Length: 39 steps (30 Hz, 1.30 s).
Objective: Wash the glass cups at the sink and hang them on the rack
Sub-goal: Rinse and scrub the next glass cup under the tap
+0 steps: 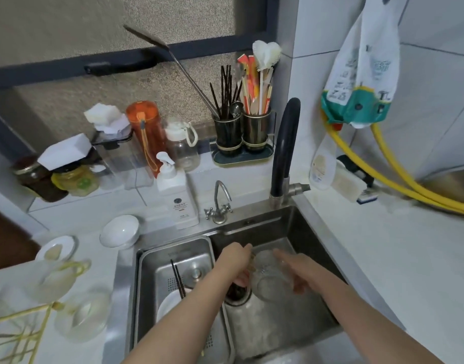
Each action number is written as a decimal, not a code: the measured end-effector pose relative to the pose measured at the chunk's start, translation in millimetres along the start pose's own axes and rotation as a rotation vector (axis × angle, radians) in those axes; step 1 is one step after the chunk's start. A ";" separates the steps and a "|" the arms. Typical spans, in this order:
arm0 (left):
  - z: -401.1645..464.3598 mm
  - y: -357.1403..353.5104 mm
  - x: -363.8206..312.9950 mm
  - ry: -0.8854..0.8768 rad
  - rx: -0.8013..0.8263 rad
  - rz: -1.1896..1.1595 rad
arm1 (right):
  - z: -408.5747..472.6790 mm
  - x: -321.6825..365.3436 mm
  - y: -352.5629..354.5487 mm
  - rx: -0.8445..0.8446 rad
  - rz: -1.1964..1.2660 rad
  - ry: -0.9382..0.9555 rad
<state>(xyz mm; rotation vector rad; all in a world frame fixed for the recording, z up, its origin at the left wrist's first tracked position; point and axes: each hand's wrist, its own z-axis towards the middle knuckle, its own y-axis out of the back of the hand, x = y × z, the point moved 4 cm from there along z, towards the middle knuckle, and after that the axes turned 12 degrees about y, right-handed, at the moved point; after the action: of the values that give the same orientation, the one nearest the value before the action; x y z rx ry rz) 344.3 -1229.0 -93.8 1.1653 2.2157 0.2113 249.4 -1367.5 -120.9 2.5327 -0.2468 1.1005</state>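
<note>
Both hands are holding one glass cup [269, 281] low over the sink [312, 306]: the right hand [296, 269] is gripping its side, the left hand [237, 261] is curling at its rim. Other glass cups [81, 317] are hanging on the yellow rack [20, 315] on the worktop [399, 261], left.

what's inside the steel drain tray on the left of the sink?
In the drain tray: dark chopsticks lying over a white plate, plus a round metal lid or knob. The left forearm covers the tray's near right part, so anything there is hidden.
</note>
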 end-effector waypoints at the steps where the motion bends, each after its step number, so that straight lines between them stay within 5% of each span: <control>1: 1.1 -1.3 1.3 -0.008 0.001 -0.033 | -0.9 -0.1 -0.5 0.018 0.021 0.013; 9: 4.9 -18.6 -0.5 -0.080 -0.086 -0.393 | 24.6 13.7 19.6 0.105 0.224 0.245; 19: -13.3 -29.9 -8.0 -0.152 -0.067 -0.757 | 92.4 51.5 88.5 -0.266 0.266 0.338; 26: -26.2 -35.7 -12.6 -0.173 0.017 -0.884 | 132.5 70.7 114.1 -0.452 0.043 0.370; 39: -22.1 -39.1 -18.5 -0.225 -0.010 -0.913 | 153.2 90.0 131.0 -0.509 -0.320 0.476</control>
<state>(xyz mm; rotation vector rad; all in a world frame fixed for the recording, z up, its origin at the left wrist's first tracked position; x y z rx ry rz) 312.0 -1263.9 -83.8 0.0790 2.2918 -0.2740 373.6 -1549.8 -117.0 1.7367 0.0115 1.2722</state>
